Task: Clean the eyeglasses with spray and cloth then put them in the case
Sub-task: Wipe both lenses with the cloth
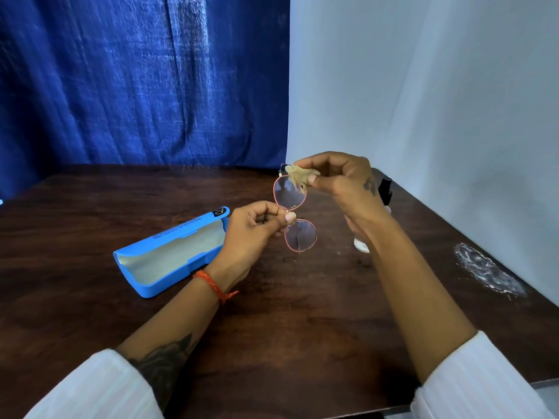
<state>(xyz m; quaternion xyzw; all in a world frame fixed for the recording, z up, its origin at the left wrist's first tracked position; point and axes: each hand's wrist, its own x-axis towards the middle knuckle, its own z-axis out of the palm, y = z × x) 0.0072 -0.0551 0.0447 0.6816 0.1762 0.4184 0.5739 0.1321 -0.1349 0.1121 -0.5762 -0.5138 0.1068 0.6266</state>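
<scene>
Pink-rimmed eyeglasses (295, 214) hang upright above the dark wooden table (272, 313), one lens above the other. My left hand (252, 231) pinches them at the bridge. A small tan cloth (298, 176) is pressed against the top edge of the upper lens by my right hand (341, 182), which pinches it between thumb and fingers. The open blue case (169, 252) lies to the left of my left hand, its pale lining showing. A clear spray bottle (385, 192) with a black top stands behind my right wrist, mostly hidden.
A white scuffed patch (487, 270) marks the table near its right edge. A blue curtain (136, 80) hangs behind the table on the left, a pale wall (438, 101) on the right. The table's front edge runs under my sleeves.
</scene>
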